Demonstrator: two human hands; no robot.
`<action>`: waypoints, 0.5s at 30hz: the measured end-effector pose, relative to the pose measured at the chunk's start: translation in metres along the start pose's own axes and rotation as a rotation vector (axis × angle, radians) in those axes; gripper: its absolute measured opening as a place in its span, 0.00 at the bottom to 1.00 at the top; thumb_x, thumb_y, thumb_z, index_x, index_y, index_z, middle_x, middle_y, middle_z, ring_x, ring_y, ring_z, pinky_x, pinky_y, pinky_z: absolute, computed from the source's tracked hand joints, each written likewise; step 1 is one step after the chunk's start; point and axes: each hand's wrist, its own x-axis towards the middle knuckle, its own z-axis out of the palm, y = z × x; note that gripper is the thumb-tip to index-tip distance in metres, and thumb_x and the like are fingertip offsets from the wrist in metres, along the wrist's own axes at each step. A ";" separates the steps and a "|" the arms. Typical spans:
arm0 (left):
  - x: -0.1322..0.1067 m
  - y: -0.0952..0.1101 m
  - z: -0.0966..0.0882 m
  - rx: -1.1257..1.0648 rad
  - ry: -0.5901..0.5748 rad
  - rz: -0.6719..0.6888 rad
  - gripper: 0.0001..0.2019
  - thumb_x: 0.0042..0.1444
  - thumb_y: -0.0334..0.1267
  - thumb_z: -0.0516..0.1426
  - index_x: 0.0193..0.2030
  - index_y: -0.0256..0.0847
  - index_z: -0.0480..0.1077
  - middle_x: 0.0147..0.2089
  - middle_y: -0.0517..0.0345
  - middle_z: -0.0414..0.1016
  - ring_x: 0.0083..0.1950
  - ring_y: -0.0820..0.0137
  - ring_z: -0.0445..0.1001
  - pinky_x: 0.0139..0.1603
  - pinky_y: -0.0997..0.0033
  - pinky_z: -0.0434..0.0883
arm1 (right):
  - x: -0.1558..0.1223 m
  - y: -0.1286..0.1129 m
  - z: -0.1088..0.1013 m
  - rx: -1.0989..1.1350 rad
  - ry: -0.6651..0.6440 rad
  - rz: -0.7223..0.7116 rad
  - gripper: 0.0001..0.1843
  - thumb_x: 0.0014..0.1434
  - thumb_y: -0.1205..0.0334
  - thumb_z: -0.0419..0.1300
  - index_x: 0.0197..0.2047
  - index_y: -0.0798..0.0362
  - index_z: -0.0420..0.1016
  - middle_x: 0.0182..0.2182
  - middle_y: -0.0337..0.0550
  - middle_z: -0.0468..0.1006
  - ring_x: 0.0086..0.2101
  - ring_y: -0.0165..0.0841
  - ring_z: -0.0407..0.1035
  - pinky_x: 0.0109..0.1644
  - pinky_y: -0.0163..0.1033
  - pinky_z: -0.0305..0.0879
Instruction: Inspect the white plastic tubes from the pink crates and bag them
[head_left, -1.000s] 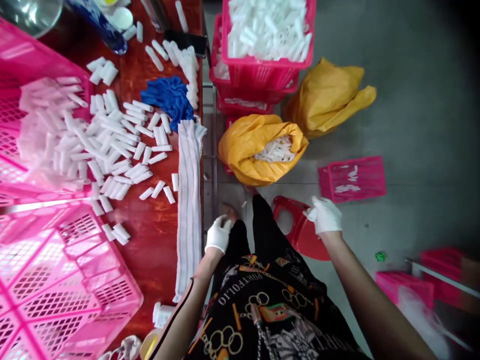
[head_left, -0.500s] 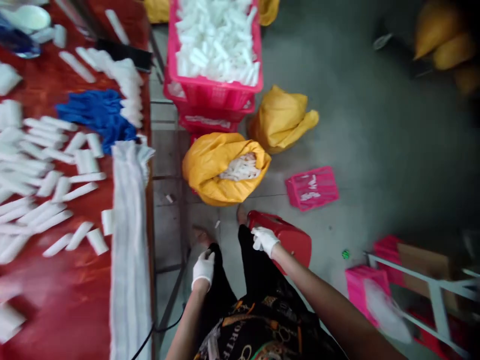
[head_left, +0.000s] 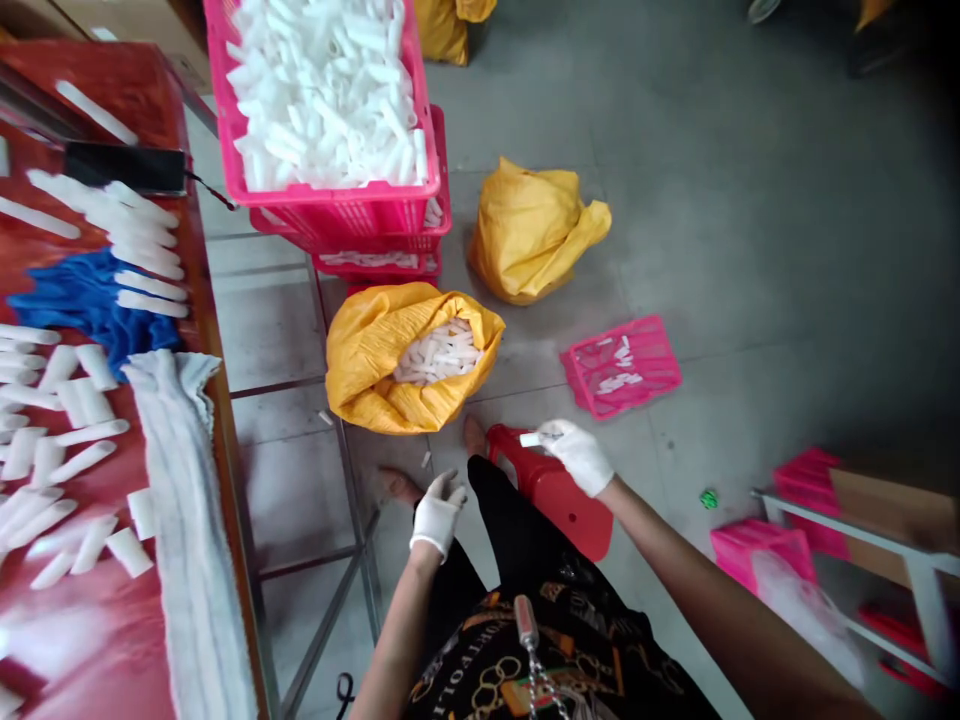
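My right hand (head_left: pixel 579 458), in a white glove, pinches a short white tube (head_left: pixel 530 439) above the red plastic stool (head_left: pixel 574 518). My left hand (head_left: pixel 436 516), also gloved, is raised over my lap with its fingers apart and nothing visible in it. In front of my feet stands an open yellow sack (head_left: pixel 358 352), with many short white pieces (head_left: pixel 444 350) in its mouth. A small pink basket (head_left: pixel 660 362) rests on the floor beyond my right hand, with a few white pieces in it.
At left is a red table (head_left: pixel 67 630) with white tubes, a blue cloth (head_left: pixel 97 300) and a striped towel (head_left: pixel 191 520). Stacked pink crates (head_left: pixel 337 212) hold white tubes. A second yellow sack (head_left: pixel 525 230) stands behind. A metal rack (head_left: pixel 862 530) is at right.
My right hand has moved right, away from my knee, and the white tube now shows in it. My left hand has risen and its fingers have spread. The view has shifted.
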 end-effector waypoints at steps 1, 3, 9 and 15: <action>-0.004 0.017 0.012 0.003 -0.004 0.080 0.24 0.50 0.33 0.60 0.57 0.37 0.67 0.43 0.51 0.78 0.40 0.71 0.77 0.47 0.70 0.73 | -0.005 -0.015 0.005 -0.091 -0.031 -0.070 0.11 0.48 0.57 0.62 0.35 0.53 0.71 0.32 0.41 0.76 0.33 0.32 0.70 0.43 0.40 0.67; -0.014 0.048 0.031 0.043 0.000 0.205 0.30 0.47 0.31 0.62 0.60 0.40 0.65 0.46 0.53 0.77 0.41 0.72 0.76 0.50 0.69 0.72 | -0.017 -0.044 0.014 -0.241 -0.103 -0.216 0.11 0.49 0.60 0.62 0.37 0.52 0.72 0.36 0.42 0.76 0.37 0.33 0.70 0.46 0.41 0.65; -0.031 0.087 0.037 0.112 0.019 0.549 0.17 0.53 0.34 0.58 0.50 0.41 0.73 0.50 0.53 0.75 0.50 0.68 0.73 0.57 0.66 0.68 | -0.041 -0.090 0.036 -0.274 -0.326 -0.460 0.12 0.53 0.59 0.60 0.42 0.52 0.73 0.41 0.44 0.75 0.41 0.35 0.69 0.49 0.41 0.65; -0.031 0.073 0.015 -0.114 0.108 0.438 0.17 0.51 0.38 0.61 0.49 0.38 0.73 0.49 0.52 0.76 0.49 0.66 0.74 0.56 0.65 0.69 | -0.045 -0.089 0.061 -0.124 -0.389 -0.363 0.20 0.49 0.59 0.64 0.46 0.51 0.72 0.40 0.44 0.76 0.37 0.34 0.71 0.46 0.41 0.67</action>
